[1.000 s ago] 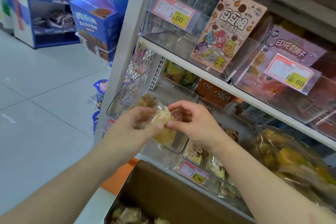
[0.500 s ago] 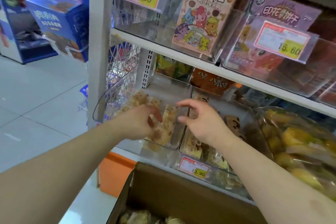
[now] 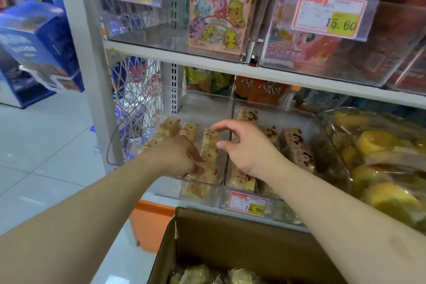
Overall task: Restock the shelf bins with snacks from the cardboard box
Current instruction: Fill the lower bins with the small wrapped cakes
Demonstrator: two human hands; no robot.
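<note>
My left hand (image 3: 182, 157) reaches into the left clear shelf bin (image 3: 166, 188) and pinches a wrapped yellow snack pack (image 3: 209, 152) that lies among other packs there. Just to the right, my right hand (image 3: 246, 145) hovers over the wall between two bins, fingers loosely curled and thumb apart, holding nothing. The open cardboard box (image 3: 230, 237) sits below the shelf at the bottom of the view. More wrapped snacks (image 3: 200, 274) lie inside it.
The neighbouring bin (image 3: 322, 136) holds similar packs, with a 13.90 price tag (image 3: 247, 204) on its front. Bagged yellow buns (image 3: 380, 168) fill the right. The upper shelf carries a cartoon pony box (image 3: 221, 7). A wire basket (image 3: 136, 108) hangs on the shelf end; tiled floor lies left.
A second ago both hands held the snack pack above the bin. My left hand has lowered it into the bin, and my right hand has let go and lifted away.
</note>
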